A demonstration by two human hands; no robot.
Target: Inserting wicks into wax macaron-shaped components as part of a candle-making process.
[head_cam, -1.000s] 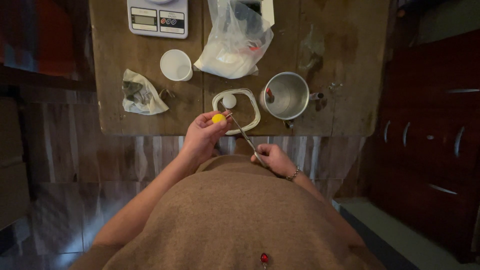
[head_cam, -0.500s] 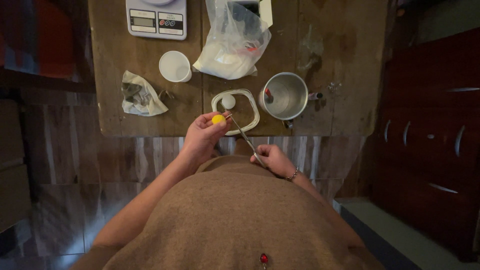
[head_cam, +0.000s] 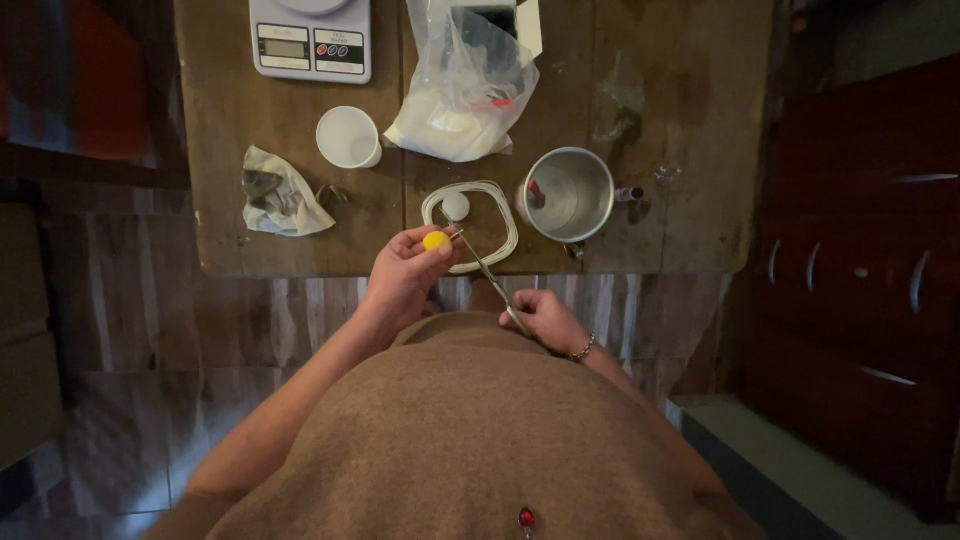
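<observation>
My left hand [head_cam: 405, 272] holds a small yellow round piece [head_cam: 435, 240] between its fingertips, just over the near edge of the wooden table [head_cam: 660, 120]. My right hand [head_cam: 545, 318] grips the handles of a pair of thin metal scissors [head_cam: 485, 272], close to my body. The scissor tips reach up and touch the yellow piece. Behind them on the table lies a coil of white cord [head_cam: 495, 215] with a small white ball [head_cam: 456, 205] inside it.
A metal mug [head_cam: 570, 195] stands right of the coil. Further back are a white cup [head_cam: 348, 137], a clear plastic bag of white powder [head_cam: 460, 95], a kitchen scale [head_cam: 310, 38] and a crumpled bag [head_cam: 280, 192]. A dark red cabinet [head_cam: 870, 270] is at right.
Hardly anything has changed. Both hands keep their hold, and the view has shifted very slightly.
</observation>
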